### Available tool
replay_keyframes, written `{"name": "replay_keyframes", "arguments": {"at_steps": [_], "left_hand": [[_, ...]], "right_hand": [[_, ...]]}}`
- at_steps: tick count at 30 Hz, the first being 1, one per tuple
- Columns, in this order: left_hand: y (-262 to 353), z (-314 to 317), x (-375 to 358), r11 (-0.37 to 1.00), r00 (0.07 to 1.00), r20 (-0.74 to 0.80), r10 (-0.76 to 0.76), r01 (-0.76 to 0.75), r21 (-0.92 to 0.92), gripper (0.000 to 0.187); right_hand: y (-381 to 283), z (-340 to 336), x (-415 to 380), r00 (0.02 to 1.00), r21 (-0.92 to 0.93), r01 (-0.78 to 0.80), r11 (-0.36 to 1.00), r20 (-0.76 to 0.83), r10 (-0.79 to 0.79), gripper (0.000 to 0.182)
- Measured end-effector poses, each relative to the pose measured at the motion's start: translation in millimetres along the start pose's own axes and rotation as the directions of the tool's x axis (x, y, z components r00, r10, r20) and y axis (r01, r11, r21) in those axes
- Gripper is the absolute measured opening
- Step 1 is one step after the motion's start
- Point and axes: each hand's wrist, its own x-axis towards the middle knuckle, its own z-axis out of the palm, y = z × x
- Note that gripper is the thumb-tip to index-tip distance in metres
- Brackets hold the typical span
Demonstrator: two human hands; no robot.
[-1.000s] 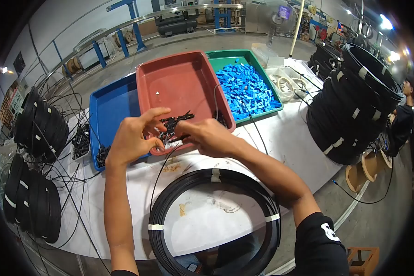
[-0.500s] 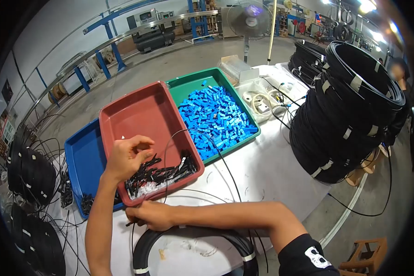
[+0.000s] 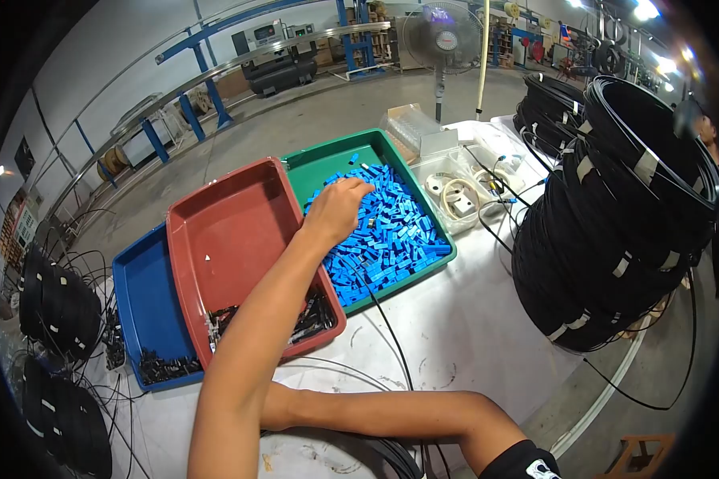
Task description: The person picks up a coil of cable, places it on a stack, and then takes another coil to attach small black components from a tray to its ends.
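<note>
My left hand (image 3: 339,209) is over the green tray (image 3: 443,257), right above a heap of small blue plastic pieces (image 3: 387,239). Its fingers are drawn together, and whatever they may hold is hidden. My left forearm crosses the red tray (image 3: 232,207), whose near end has small black parts (image 3: 315,315) in it. My right forearm (image 3: 359,411) lies across the near side of the table; my left forearm hides the right hand itself. Beneath the right arm shows part of a coil of black cable (image 3: 395,457). A thin black cable (image 3: 391,331) runs up to the green tray.
A blue tray (image 3: 148,295) with small black parts sits at the left. Tall stacks of black cable coils (image 3: 607,239) stand on the right, others (image 3: 60,303) at the far left. Behind the green tray is a clear plastic box (image 3: 455,199) with cables. A fan (image 3: 443,40) stands beyond.
My left hand has moved right and away from me, from the red tray to above the blue pieces. My right hand, visible before at the cable coil, is covered by the left forearm.
</note>
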Motion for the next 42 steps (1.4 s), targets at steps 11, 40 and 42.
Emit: {"name": "replay_keyframes", "arguments": {"at_steps": [11, 40, 42], "left_hand": [[4, 11, 16, 0.980, 0.999, 0.009, 0.031, -0.032, 0.197, 0.026], [81, -188, -355, 0.582, 0.731, -0.220, -0.647, 0.287, -0.761, 0.039], [78, -182, -361, 0.394, 0.740, -0.120, -0.662, 0.207, -0.896, 0.047]], "right_hand": [[9, 12, -6, 0.921, 0.406, -0.369, 0.836, 0.283, 0.269, 0.031], [-64, 1, 28, 0.962, -0.420, -0.265, 0.868, -0.048, 0.270, 0.032], [-65, 4, 25, 0.977, -0.448, -0.197, 0.872, -0.016, 0.212, 0.034]]}}
